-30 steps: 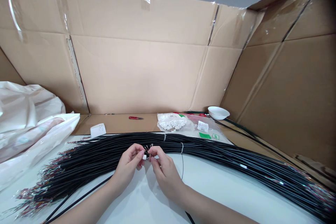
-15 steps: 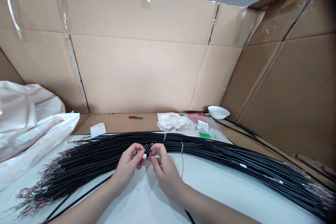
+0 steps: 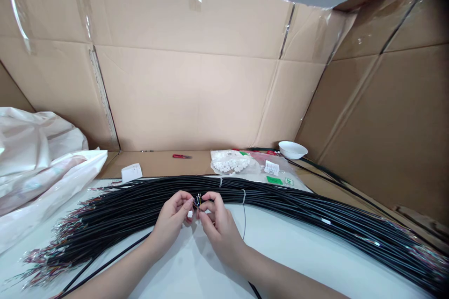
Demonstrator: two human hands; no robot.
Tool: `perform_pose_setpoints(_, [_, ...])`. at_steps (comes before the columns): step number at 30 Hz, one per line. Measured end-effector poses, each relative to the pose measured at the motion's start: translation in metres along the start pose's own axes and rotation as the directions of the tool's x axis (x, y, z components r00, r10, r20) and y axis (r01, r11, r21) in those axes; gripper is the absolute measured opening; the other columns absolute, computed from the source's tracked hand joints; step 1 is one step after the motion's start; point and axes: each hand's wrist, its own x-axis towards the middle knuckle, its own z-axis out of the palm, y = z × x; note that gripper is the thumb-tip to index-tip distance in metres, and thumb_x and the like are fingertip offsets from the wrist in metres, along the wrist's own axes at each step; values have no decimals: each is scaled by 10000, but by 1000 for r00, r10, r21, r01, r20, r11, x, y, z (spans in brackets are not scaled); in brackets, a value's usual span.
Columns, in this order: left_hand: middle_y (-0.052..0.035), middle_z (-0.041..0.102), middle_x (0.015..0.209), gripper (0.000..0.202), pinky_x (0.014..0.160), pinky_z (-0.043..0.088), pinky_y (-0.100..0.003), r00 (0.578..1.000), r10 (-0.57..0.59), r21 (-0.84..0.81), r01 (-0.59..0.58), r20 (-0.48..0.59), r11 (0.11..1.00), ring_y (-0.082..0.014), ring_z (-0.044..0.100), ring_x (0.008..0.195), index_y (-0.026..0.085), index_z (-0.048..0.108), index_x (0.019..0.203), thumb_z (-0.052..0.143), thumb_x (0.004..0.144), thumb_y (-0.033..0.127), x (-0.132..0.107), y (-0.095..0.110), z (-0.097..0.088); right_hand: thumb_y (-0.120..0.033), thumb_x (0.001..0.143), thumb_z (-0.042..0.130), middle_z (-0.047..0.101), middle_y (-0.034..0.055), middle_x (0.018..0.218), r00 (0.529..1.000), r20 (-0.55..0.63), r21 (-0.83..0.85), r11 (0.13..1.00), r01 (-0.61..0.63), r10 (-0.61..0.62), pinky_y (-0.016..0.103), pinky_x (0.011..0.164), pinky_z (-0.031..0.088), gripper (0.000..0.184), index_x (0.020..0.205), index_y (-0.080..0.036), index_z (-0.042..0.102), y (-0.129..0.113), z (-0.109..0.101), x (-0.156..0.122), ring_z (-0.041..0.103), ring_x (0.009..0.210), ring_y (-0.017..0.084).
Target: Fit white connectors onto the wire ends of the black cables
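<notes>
My left hand [image 3: 171, 222] pinches a small white connector [image 3: 190, 214] at its fingertips. My right hand [image 3: 217, 226] pinches the thin coloured wire ends [image 3: 197, 201] of a single black cable [image 3: 243, 217] that loops down past my right wrist. The two hands meet fingertip to fingertip just in front of a big bundle of black cables [image 3: 280, 208] lying across the white table [image 3: 298, 261].
Cardboard walls [image 3: 192, 98] enclose the back and right. Behind the bundle lie a bag of white connectors [image 3: 231, 163], a white bowl [image 3: 293, 149], red-handled cutters [image 3: 181, 156] and a small white box [image 3: 131, 173]. White plastic bags [image 3: 38, 159] pile at the left.
The connector in my left hand has dropped slightly below the wire ends, and both hands have closed in a little. Everything else is still.
</notes>
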Motion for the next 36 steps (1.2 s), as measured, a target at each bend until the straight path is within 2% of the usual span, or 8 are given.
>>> perform_pose_setpoints(3, [36,518,580,189,475,415,-203,1000,-7,3,7,5,1000,-105,485,528,169,513,764,563,770,351,-1,1,1,-191,849,374,582,11,781,999,31,44,999,-12,11,221,540,371,158,998,-207,323,1,1,0,539,655,124])
perform_pose_setpoints(8, [40,516,599,178,476,425,-201,1000,-10,-1,10,-5,1000,-104,490,537,177,516,845,543,782,341,-2,3,1,-171,847,372,570,3,786,1000,14,52,999,13,-13,212,538,375,152,986,-214,329,4,2,-2,548,658,116])
perform_pose_setpoints(11, [48,507,615,157,474,420,-195,1000,13,-13,-14,-28,1000,-97,484,533,193,501,874,535,790,321,-2,3,0,-164,847,374,550,-10,773,998,6,-10,998,65,-65,205,533,364,141,978,-216,363,6,1,-2,520,618,101])
perform_pose_setpoints(14, [45,504,669,121,465,412,-187,997,62,-6,-62,-49,998,-85,476,532,195,495,819,552,786,296,-2,3,-1,-166,856,356,529,-8,760,989,10,-101,984,147,-146,208,553,360,112,929,-206,430,5,-2,-1,488,611,98])
perform_pose_setpoints(19, [29,530,681,120,447,391,-177,994,103,86,-100,-27,991,-81,468,523,185,530,849,554,791,287,-5,4,-1,-163,867,334,540,3,747,977,5,-167,963,212,-214,207,602,362,168,853,-193,499,2,-5,2,488,659,108])
perform_pose_setpoints(23, [27,523,669,156,454,402,-181,995,99,87,-97,-19,991,-88,473,534,183,543,899,560,784,287,-6,6,1,-155,866,335,541,-9,728,976,9,-171,962,214,-215,196,598,355,180,815,-194,503,1,-5,1,481,632,96])
perform_pose_setpoints(36, [34,508,634,136,458,391,-175,998,63,82,-62,-8,995,-81,443,519,176,506,792,541,796,308,-7,8,3,-142,855,337,534,-12,709,979,11,-180,963,203,-204,192,595,349,182,779,-186,497,0,-4,0,472,619,94])
